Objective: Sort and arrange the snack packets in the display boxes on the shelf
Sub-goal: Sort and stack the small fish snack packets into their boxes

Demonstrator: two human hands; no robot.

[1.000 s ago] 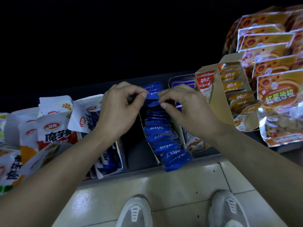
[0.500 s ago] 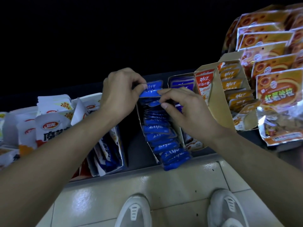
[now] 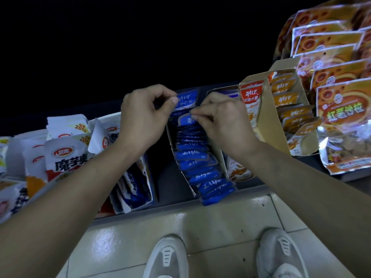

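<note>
**One open lane on a crowded shelf**

A bare strip of the shelf [image 3: 159, 173] is left open between the white display box [image 3: 138, 189] and the box of blue packets [image 3: 197, 157]; a hand could be passed down there. The blue row is packed tight from front to back, and its far end is covered by the left hand [image 3: 144, 119] and the right hand [image 3: 224, 125], each pinching a packet. Just to the right, passage is barred by an upright red packet [image 3: 251, 101] and the tall cardboard wall [image 3: 267, 121] of the orange-packet box. Beyond that the shelf is filled by large orange bags [image 3: 341, 117]; the left is crowded with white packets [image 3: 66, 155]. Before the shelf, the tiled floor [image 3: 210, 233] is taken up only by two shoes [image 3: 166, 257].
</note>
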